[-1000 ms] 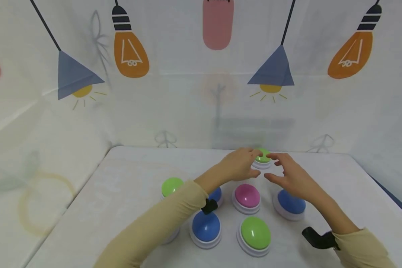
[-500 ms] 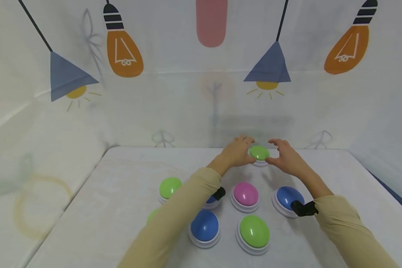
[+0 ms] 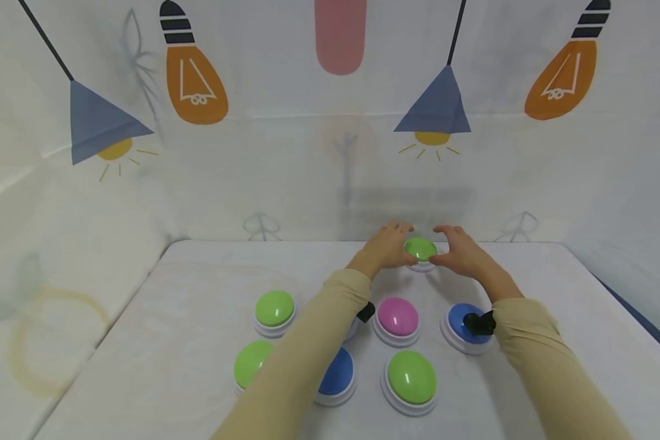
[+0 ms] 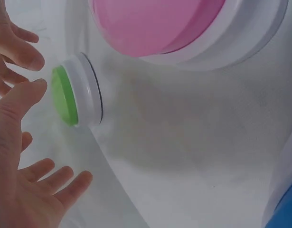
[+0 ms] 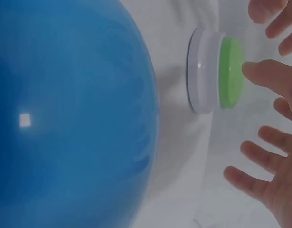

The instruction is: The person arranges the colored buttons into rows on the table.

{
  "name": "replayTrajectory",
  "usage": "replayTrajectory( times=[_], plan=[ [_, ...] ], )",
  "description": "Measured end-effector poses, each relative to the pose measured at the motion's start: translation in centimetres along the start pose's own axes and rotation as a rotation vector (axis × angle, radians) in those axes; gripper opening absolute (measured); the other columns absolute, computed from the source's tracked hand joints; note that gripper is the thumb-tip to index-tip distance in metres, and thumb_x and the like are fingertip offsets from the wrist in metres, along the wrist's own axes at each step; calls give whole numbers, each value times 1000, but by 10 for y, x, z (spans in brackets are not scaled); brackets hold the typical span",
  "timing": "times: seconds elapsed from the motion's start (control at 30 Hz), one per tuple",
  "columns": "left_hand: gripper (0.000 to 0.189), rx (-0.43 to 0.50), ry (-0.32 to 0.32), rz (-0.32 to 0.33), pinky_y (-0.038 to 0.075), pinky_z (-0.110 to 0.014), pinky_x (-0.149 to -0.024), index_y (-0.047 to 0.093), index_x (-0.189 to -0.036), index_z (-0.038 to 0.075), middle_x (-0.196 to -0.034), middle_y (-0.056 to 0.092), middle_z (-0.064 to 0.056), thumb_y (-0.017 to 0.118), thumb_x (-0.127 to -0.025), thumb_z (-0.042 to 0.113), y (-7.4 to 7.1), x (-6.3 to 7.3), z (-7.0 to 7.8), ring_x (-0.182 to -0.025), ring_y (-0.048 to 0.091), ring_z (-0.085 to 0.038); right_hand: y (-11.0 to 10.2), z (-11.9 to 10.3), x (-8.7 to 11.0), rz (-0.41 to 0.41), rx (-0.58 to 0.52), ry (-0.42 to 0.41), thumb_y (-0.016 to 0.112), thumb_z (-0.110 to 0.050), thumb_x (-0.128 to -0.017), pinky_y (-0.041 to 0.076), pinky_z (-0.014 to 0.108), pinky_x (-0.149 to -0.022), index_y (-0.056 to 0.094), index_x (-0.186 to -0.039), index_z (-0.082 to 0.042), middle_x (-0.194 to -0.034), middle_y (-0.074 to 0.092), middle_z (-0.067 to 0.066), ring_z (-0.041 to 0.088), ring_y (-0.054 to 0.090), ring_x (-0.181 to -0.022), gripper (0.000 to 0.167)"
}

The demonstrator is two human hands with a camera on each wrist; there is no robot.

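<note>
At the back edge of the table a push button with a green dome (image 3: 420, 249) and white base stands between my hands. My left hand (image 3: 387, 247) is at its left side and my right hand (image 3: 462, 252) at its right, fingers spread and gently curved, palms facing each other. In the left wrist view the left thumb (image 4: 29, 92) is close to the green dome (image 4: 64, 97), the other fingers apart from it. The right wrist view has the right thumb tip (image 5: 252, 71) right at the dome's edge.
Nearer me stand more buttons: pink (image 3: 398, 316), blue (image 3: 464, 321) under my right wrist, green (image 3: 412, 377), blue (image 3: 337, 373) partly behind my left sleeve, and two greens (image 3: 275, 308) at left. A lamp-patterned white curtain (image 3: 286, 165) rises behind the table (image 3: 192, 305).
My hands have reached forward and parted, from in front of the far green button to its two sides. The head view has shifted slightly; the buttons keep their places on the table.
</note>
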State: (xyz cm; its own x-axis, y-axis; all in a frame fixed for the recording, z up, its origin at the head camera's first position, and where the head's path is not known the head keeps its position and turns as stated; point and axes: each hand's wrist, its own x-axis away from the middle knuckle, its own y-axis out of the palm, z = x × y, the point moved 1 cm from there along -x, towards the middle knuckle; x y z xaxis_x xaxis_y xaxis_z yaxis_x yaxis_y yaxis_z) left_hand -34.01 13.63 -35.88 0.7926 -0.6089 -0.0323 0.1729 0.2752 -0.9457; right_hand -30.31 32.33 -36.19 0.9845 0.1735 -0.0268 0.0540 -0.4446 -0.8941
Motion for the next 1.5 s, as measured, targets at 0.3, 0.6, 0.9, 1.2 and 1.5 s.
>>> replayTrajectory(
  times=[0.3,0.6,0.9,1.2,1.5],
  plan=[
    [75,67,-43,1,48,-32,-98,38,-150,15,-145,47,-10,73,-88,37,9,-5,-4,-125,52,-22,8,-1,-3,-44,-42,16,70,-19,-89,31,67,-107,30,-145,12,-144,29,41,54,34,-132,76],
    [75,82,-47,-32,48,-32,-97,39,-148,10,-137,55,-9,75,-87,35,23,-11,-3,-121,55,-21,20,1,-8,-100,-74,8,69,-16,-85,30,65,-108,24,-143,17,-138,37,45,57,36,-130,80],
    [69,50,-92,-63,48,-33,-97,41,-146,13,-136,59,-4,72,-89,36,31,-14,-1,-119,58,-19,20,-2,-11,-159,-47,37,65,-15,-90,36,62,-105,26,-144,12,-136,42,43,56,43,-127,71],
    [66,25,-93,-37,48,-29,-96,43,-147,16,-138,58,-2,69,-91,38,34,-18,-2,-119,59,-17,21,-2,-14,-107,-45,68,62,-13,-92,38,61,-104,33,-140,14,-136,45,39,52,46,-125,62],
    [61,19,-91,-17,51,-26,-87,48,-142,14,-128,64,-3,70,-90,36,33,-19,4,-109,63,-15,20,3,-15,-109,-20,89,60,-13,-92,42,60,-99,34,-139,10,-132,48,39,51,51,-119,58]
  ],
)
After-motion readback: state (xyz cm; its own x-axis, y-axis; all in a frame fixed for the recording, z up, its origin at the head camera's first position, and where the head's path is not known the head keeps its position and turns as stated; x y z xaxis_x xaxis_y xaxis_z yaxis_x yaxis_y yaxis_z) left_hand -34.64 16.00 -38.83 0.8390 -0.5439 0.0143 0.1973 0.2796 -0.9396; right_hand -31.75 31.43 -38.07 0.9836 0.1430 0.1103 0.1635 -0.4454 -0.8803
